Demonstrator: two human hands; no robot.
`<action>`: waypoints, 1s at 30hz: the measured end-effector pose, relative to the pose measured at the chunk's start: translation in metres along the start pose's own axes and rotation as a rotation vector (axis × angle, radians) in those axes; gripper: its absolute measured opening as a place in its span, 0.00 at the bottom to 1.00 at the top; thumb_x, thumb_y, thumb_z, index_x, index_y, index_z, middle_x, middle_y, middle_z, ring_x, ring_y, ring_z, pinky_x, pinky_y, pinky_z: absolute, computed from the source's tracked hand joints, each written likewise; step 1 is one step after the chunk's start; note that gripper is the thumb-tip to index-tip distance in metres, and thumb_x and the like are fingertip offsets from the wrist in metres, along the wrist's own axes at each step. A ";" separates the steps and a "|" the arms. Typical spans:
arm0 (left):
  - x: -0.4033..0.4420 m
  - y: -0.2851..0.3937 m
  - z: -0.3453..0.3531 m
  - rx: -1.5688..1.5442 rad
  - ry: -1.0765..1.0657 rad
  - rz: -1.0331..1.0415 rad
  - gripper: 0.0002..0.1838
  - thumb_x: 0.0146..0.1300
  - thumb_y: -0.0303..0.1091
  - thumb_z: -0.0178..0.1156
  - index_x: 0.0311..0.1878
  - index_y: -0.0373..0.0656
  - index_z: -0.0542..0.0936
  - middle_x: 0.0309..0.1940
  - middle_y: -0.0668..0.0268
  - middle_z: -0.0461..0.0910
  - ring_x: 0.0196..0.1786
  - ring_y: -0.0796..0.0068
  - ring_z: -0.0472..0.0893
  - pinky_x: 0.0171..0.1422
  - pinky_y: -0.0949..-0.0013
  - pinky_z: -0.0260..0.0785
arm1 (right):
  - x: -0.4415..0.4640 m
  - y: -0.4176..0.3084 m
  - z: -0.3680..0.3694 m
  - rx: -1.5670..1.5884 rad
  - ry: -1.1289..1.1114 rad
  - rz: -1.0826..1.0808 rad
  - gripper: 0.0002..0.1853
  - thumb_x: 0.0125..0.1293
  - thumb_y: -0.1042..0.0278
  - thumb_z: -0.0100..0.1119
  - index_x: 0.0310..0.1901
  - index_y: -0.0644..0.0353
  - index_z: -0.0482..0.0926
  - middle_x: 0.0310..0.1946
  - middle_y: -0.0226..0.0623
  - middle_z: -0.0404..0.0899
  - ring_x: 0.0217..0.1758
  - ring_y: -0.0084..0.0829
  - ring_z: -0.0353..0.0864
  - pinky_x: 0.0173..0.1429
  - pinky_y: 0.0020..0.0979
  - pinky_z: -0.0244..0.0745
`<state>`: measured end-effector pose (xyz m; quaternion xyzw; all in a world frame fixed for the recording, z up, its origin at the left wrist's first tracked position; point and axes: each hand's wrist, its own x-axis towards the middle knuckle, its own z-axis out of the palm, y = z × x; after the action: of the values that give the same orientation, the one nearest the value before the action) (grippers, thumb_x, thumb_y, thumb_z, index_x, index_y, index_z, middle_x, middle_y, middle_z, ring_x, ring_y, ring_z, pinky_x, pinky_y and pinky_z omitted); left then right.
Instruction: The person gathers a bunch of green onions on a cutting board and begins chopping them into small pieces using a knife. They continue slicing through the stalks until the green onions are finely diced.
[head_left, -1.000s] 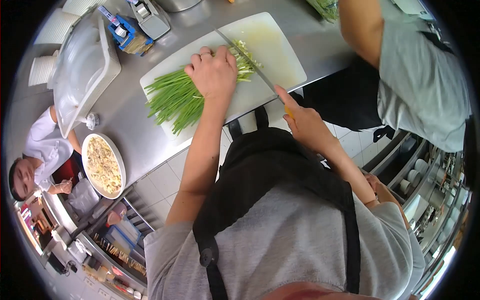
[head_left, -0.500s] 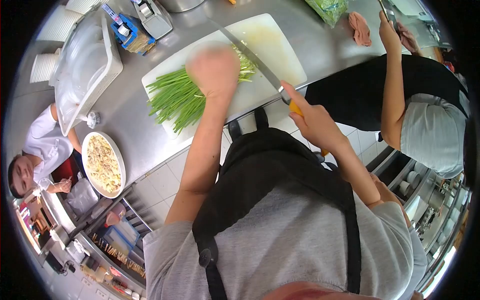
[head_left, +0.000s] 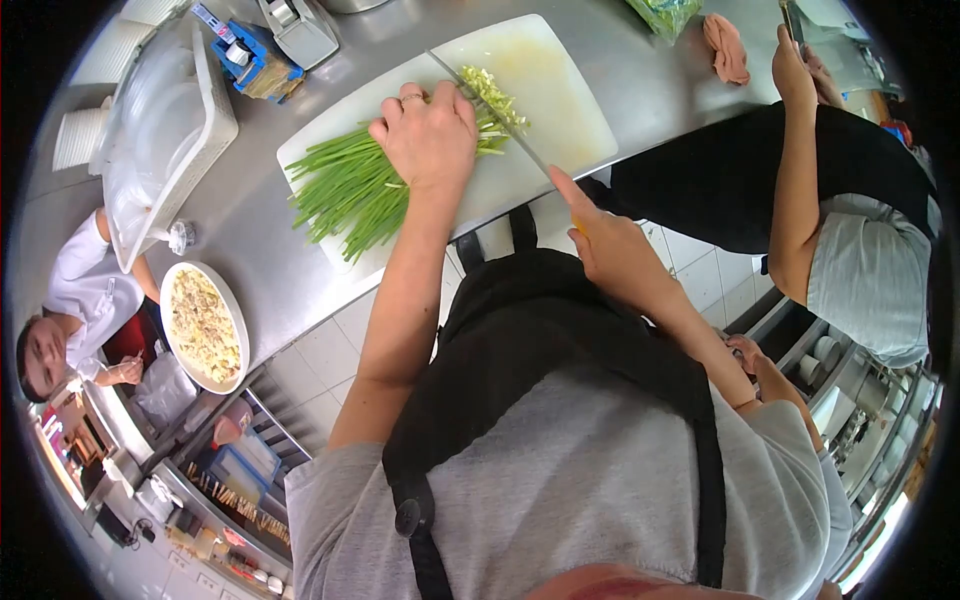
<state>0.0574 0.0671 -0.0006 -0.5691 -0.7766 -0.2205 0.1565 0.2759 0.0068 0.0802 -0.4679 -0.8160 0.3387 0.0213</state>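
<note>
A bundle of long green stalks (head_left: 350, 190) lies across the white cutting board (head_left: 570, 95). My left hand (head_left: 428, 135) presses down on the bundle near its cut end, fingers curled over it. In my right hand (head_left: 615, 250) is the yellow handle of a long knife (head_left: 525, 146), index finger stretched along its top. The blade rests beside my left fingertips, at the cut ends. Small chopped pieces (head_left: 487, 90) lie on the far side of the blade.
On the left of the steel counter (head_left: 265, 215) are a white oval dish (head_left: 238, 340) of food and a white crate (head_left: 215, 130). A tape dispenser (head_left: 305, 35) stands behind. A co-worker (head_left: 800, 200) is at the right, near a pink cloth (head_left: 726, 48); another person (head_left: 90, 290) is at the left.
The knife lifted clear of the stalks half a second ago and is now down again beside my left fingers. At the right, the co-worker has moved back from the counter since the first frame.
</note>
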 end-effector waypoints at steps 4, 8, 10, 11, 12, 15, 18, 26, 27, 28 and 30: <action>0.003 0.001 -0.002 0.013 -0.014 -0.007 0.09 0.59 0.42 0.55 0.33 0.53 0.82 0.36 0.65 0.79 0.40 0.62 0.74 0.45 0.57 0.59 | -0.008 -0.002 -0.004 -0.014 -0.101 0.123 0.39 0.63 0.72 0.51 0.72 0.39 0.44 0.27 0.55 0.78 0.33 0.57 0.78 0.40 0.51 0.72; 0.001 0.000 -0.001 -0.007 0.011 0.005 0.11 0.62 0.43 0.53 0.33 0.51 0.82 0.37 0.66 0.79 0.40 0.62 0.75 0.45 0.57 0.59 | 0.016 0.006 0.005 0.043 -0.102 0.126 0.38 0.64 0.75 0.49 0.72 0.41 0.46 0.30 0.54 0.78 0.34 0.56 0.78 0.40 0.50 0.69; 0.002 -0.003 0.002 -0.046 0.087 0.020 0.12 0.60 0.43 0.55 0.29 0.48 0.82 0.34 0.65 0.79 0.38 0.62 0.73 0.43 0.57 0.58 | 0.026 0.017 0.004 0.084 -0.060 0.072 0.38 0.64 0.73 0.50 0.72 0.40 0.45 0.30 0.55 0.78 0.34 0.57 0.78 0.42 0.50 0.70; 0.003 -0.004 0.002 -0.046 0.098 0.031 0.12 0.60 0.43 0.55 0.29 0.48 0.82 0.34 0.65 0.79 0.38 0.62 0.73 0.43 0.57 0.58 | 0.028 0.018 0.002 0.119 -0.029 0.024 0.39 0.63 0.71 0.51 0.72 0.39 0.44 0.29 0.57 0.78 0.35 0.58 0.78 0.43 0.51 0.72; 0.002 -0.004 0.003 -0.044 0.083 0.021 0.12 0.60 0.42 0.55 0.29 0.48 0.82 0.34 0.66 0.79 0.38 0.62 0.73 0.43 0.58 0.58 | 0.027 0.017 0.000 0.117 -0.016 0.021 0.39 0.63 0.71 0.51 0.72 0.39 0.44 0.29 0.57 0.78 0.35 0.58 0.78 0.43 0.51 0.72; 0.004 -0.002 0.002 -0.046 0.066 0.008 0.11 0.59 0.41 0.55 0.29 0.47 0.81 0.34 0.66 0.80 0.37 0.62 0.73 0.43 0.58 0.58 | 0.012 0.000 -0.016 0.068 0.001 -0.012 0.38 0.63 0.71 0.52 0.72 0.40 0.46 0.30 0.57 0.78 0.35 0.59 0.78 0.43 0.51 0.72; 0.004 -0.002 0.001 -0.036 0.060 0.002 0.10 0.58 0.40 0.55 0.28 0.47 0.81 0.34 0.66 0.80 0.37 0.62 0.73 0.43 0.58 0.58 | -0.008 -0.020 -0.036 0.038 -0.061 0.072 0.38 0.63 0.71 0.53 0.72 0.41 0.48 0.28 0.57 0.78 0.34 0.58 0.78 0.42 0.50 0.73; 0.005 -0.002 0.002 -0.048 0.093 0.008 0.07 0.55 0.39 0.57 0.26 0.49 0.80 0.32 0.66 0.79 0.36 0.62 0.73 0.41 0.59 0.57 | -0.019 -0.023 -0.028 -0.019 -0.108 0.119 0.40 0.62 0.73 0.53 0.72 0.41 0.45 0.24 0.56 0.77 0.32 0.58 0.78 0.38 0.52 0.72; 0.005 -0.002 0.003 -0.049 0.093 0.014 0.07 0.55 0.39 0.57 0.26 0.49 0.80 0.32 0.66 0.79 0.36 0.62 0.73 0.41 0.58 0.57 | -0.015 -0.021 -0.026 -0.019 -0.114 0.122 0.40 0.62 0.73 0.53 0.72 0.41 0.45 0.24 0.56 0.77 0.32 0.58 0.78 0.38 0.52 0.72; 0.005 -0.001 0.002 -0.051 0.092 0.021 0.07 0.54 0.39 0.57 0.26 0.49 0.80 0.32 0.66 0.79 0.36 0.62 0.73 0.41 0.58 0.57 | -0.007 -0.016 -0.021 0.024 -0.106 0.103 0.40 0.62 0.74 0.53 0.72 0.41 0.45 0.25 0.56 0.78 0.31 0.58 0.78 0.38 0.53 0.72; 0.003 -0.001 0.003 -0.052 0.083 0.015 0.07 0.54 0.39 0.57 0.26 0.49 0.80 0.31 0.67 0.79 0.35 0.62 0.73 0.41 0.58 0.57 | 0.006 -0.010 -0.009 0.069 -0.097 0.084 0.40 0.62 0.74 0.53 0.72 0.41 0.45 0.25 0.56 0.78 0.31 0.58 0.78 0.39 0.53 0.72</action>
<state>0.0551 0.0710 -0.0013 -0.5691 -0.7591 -0.2630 0.1753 0.2683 0.0127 0.0912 -0.4838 -0.7836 0.3894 -0.0166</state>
